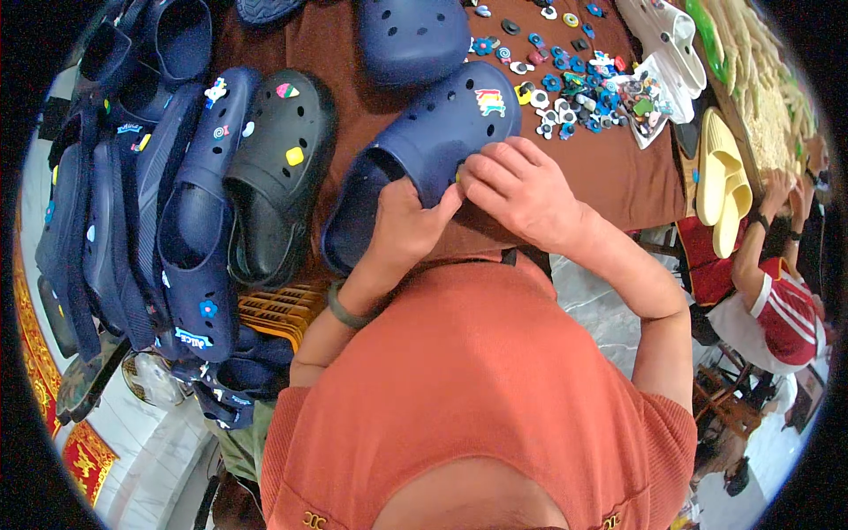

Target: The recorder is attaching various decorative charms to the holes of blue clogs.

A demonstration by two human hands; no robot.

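Fitting a small charm into the navy clog [433, 141], lying on the brown cloth [618, 177] just ahead of the orange shirt. Left hand [402, 221] curled around the clog's side edge near the opening, steadying it. Right hand [521, 190] beside it, fingertips pressed together against the clog's upper; charm itself hidden. One colourful charm [490, 102] already seated above. Loose charms [574, 84] right of the clog. Next, likely: firm push through a hole.
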